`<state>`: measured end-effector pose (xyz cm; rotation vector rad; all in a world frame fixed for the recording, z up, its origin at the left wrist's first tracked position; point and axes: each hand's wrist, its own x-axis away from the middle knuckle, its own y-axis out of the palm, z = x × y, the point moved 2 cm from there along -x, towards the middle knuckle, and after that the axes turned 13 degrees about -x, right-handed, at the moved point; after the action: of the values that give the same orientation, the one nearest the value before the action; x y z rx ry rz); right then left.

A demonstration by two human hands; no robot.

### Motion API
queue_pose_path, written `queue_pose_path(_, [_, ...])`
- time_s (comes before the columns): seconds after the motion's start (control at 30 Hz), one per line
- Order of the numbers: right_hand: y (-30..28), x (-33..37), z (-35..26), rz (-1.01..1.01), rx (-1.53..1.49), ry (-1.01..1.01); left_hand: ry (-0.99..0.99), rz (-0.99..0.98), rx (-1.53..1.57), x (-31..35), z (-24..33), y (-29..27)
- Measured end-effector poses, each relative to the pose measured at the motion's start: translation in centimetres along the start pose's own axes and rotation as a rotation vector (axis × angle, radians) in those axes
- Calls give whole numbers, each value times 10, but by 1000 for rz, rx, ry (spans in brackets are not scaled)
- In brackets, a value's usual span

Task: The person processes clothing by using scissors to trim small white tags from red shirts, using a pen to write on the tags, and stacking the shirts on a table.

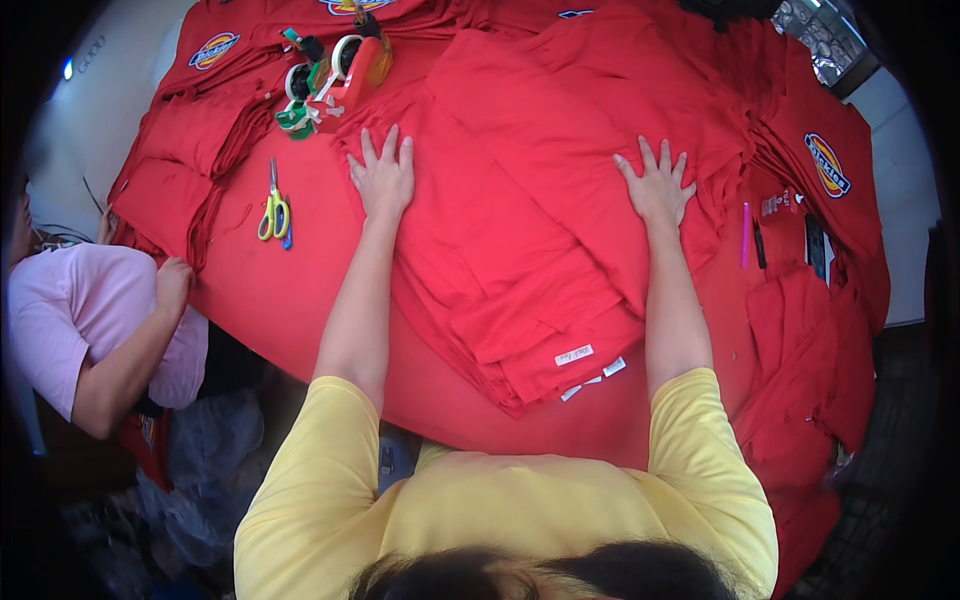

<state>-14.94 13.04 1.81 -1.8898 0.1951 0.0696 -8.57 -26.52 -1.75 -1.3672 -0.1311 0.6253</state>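
A pile of red garments lies in front of me on a red-covered table. My left hand rests flat on the pile's left side, fingers spread. On its right side lies my right hand, also palm down with fingers apart. Neither hand grips anything. White labels show at the pile's near corner. Left of my left hand are yellow-handled scissors, blades pointing away from me, with a blue item partly under the handles.
Red and green tape dispensers stand at the far left. Folded red garments are stacked beyond the scissors. A pink pen and black pen lie at right, near more red garments. A person in pink sits at left.
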Motion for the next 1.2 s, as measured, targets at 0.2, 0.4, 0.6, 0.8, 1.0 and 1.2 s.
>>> queue_pose_path(0.2, [8,-9,17,87,-244,-98,181,230,412,-16,-48,11])
queue_pose_path(0.4, [-34,180,-68,-39,-351,-852,-42,-196,405,109,-42,-76])
queue_pose_path(0.6, [-32,339,-31,-398,-419,-899,227,-215,233,194,-9,-77])
queue_pose_path(0.8, [-77,341,70,22,-513,-478,60,-264,630,194,-9,-96])
queue_pose_path(1.0, [-82,299,73,164,-642,-406,-311,-938,1800,218,29,-105])
queue_pose_path(1.2, [-28,244,-2,26,-618,-424,-192,-835,1424,238,25,-95])
